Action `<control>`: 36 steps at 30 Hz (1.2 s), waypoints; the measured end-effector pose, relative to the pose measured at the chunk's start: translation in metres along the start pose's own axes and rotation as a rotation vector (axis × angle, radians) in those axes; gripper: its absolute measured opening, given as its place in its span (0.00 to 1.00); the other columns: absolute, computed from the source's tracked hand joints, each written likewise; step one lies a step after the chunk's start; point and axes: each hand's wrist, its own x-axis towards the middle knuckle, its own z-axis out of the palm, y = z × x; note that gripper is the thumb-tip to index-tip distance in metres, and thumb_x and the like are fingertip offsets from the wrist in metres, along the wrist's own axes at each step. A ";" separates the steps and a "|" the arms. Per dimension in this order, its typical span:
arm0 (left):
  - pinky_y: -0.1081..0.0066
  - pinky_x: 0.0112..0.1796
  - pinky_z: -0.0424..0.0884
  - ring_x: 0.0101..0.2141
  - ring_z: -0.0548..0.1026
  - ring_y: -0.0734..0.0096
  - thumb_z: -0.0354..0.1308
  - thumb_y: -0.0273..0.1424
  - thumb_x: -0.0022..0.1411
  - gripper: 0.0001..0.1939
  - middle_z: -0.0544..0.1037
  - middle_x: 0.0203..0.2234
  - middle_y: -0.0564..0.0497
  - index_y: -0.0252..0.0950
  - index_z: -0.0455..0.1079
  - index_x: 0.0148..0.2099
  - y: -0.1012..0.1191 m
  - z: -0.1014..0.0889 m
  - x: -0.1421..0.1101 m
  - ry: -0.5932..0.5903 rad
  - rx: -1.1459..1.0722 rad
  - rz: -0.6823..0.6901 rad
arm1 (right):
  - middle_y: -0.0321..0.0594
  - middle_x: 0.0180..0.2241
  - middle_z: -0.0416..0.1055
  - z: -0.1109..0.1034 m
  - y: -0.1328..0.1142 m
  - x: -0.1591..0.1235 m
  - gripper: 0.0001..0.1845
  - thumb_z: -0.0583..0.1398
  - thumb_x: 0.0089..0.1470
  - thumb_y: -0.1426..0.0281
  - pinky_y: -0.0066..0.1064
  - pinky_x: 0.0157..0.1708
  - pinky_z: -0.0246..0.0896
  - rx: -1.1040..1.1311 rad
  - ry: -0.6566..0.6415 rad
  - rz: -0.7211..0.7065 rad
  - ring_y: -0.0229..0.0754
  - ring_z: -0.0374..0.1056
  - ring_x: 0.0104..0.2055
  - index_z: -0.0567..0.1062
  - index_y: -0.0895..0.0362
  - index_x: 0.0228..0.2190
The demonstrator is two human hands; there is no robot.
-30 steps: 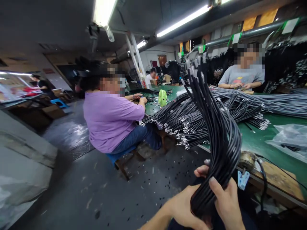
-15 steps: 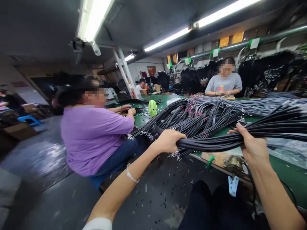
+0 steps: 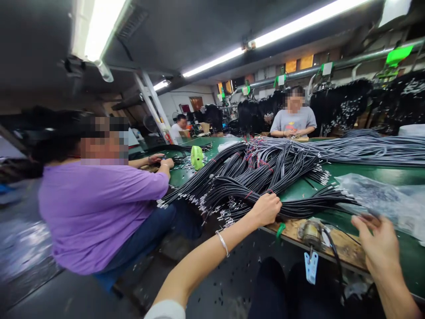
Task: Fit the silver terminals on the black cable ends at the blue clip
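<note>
My left hand (image 3: 267, 208) is closed on a bundle of black cables (image 3: 305, 204) that lies along the table's near edge, its bright tips fanning out at both ends. My right hand (image 3: 380, 237) is off the bundle, beyond its right end, with thumb and fingers apart and the fingertips blurred. No cable shows in its grasp. Behind my left hand, more black cables (image 3: 229, 170), some tied with red, are heaped on the green table (image 3: 392, 175). Grey cables (image 3: 361, 150) run along the far side.
A clear plastic bag (image 3: 375, 195) lies at the right. On the near edge sit a small metal motor-like part (image 3: 311, 233) and a blue clip (image 3: 311, 267). A green fan (image 3: 197, 158) stands near a co-worker in purple (image 3: 106, 212); another person in grey (image 3: 294, 119) sits opposite.
The black bundle has come down from mid-air onto the table beside the other cables. My right hand has let go of it and moved right; my left hand still grips it.
</note>
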 end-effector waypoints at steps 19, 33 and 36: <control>0.66 0.37 0.67 0.31 0.74 0.64 0.58 0.25 0.55 0.03 0.77 0.28 0.48 0.36 0.71 0.34 -0.018 -0.047 0.033 0.761 -0.781 -0.714 | 0.64 0.45 0.73 0.126 -0.065 -0.040 0.48 0.58 0.57 0.58 0.42 0.42 0.66 -0.791 -1.040 -0.614 0.58 0.73 0.46 0.40 0.71 0.64; 0.78 0.18 0.62 0.14 0.63 0.83 0.60 0.30 0.61 0.11 0.66 0.16 0.59 0.36 0.63 0.27 -0.116 -0.185 -0.032 1.201 -1.530 -0.634 | 0.64 0.39 0.76 0.128 -0.071 -0.060 0.28 0.55 0.62 0.59 0.38 0.40 0.67 -1.099 -0.926 -0.631 0.57 0.76 0.43 0.66 0.71 0.51; 0.77 0.18 0.62 0.15 0.64 0.81 0.64 0.26 0.56 0.09 0.67 0.17 0.58 0.36 0.65 0.29 -0.110 -0.217 -0.033 1.195 -1.374 -0.377 | 0.61 0.36 0.76 0.128 -0.076 -0.062 0.26 0.56 0.61 0.60 0.40 0.38 0.67 -1.072 -0.899 -0.654 0.58 0.76 0.40 0.68 0.72 0.49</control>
